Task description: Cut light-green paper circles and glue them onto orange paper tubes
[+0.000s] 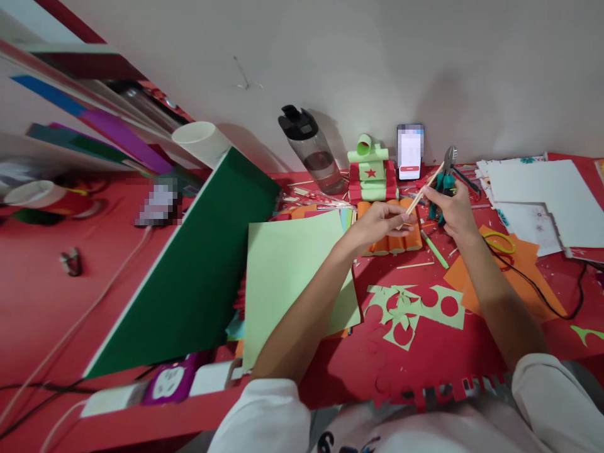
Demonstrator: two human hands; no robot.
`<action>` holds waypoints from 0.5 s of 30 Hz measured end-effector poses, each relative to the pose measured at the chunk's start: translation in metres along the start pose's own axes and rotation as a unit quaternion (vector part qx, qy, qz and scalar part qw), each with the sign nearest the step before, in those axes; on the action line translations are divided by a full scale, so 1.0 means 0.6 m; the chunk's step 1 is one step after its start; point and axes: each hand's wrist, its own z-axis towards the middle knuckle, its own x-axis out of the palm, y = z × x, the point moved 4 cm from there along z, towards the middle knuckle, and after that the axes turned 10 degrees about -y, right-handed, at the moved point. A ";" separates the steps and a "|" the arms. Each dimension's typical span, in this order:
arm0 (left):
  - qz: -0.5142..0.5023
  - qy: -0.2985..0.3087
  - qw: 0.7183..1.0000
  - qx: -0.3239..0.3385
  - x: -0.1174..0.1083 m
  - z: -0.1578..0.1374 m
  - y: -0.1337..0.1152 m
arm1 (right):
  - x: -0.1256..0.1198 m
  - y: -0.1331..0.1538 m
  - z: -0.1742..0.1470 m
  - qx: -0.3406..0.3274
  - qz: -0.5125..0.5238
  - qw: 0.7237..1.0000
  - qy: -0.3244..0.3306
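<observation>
My left hand (pixel 381 225) is closed, its fingertips pinching thin wooden sticks (pixel 419 196) that slant up to the right. My right hand (pixel 453 204) is wrapped round green-and-black handled pliers (pixel 445 182), jaws pointing up. Its thumb lies close to the sticks; whether it grips them too I cannot tell. Under my left hand is a row of orange paper rolls (pixel 396 244). Just behind stands a light green and red paper model (pixel 372 173) with a red star. A light green marker-like stick (pixel 435 250) lies below my right hand.
A phone (pixel 410 152) leans on the wall beside a water bottle (pixel 314 151). Green paper sheets (pixel 292 264) and a dark green board (pixel 189 270) are at left. Cut green scraps (pixel 443 306), orange paper (pixel 523 251), yellow-handled scissors (pixel 500 242) and white sheets (pixel 561 195) lie about.
</observation>
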 end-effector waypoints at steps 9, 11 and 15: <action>-0.011 -0.017 1.000 0.002 0.002 -0.003 -0.003 | 0.000 0.001 -0.003 0.007 -0.016 1.000 -0.004; -0.009 -0.005 1.000 0.009 0.002 -0.003 -0.003 | 0.001 0.001 -0.004 0.007 -0.018 1.000 -0.007; 0.002 0.010 1.000 0.018 0.001 -0.004 -0.002 | 0.004 -0.003 -0.004 -0.005 -0.024 1.000 0.006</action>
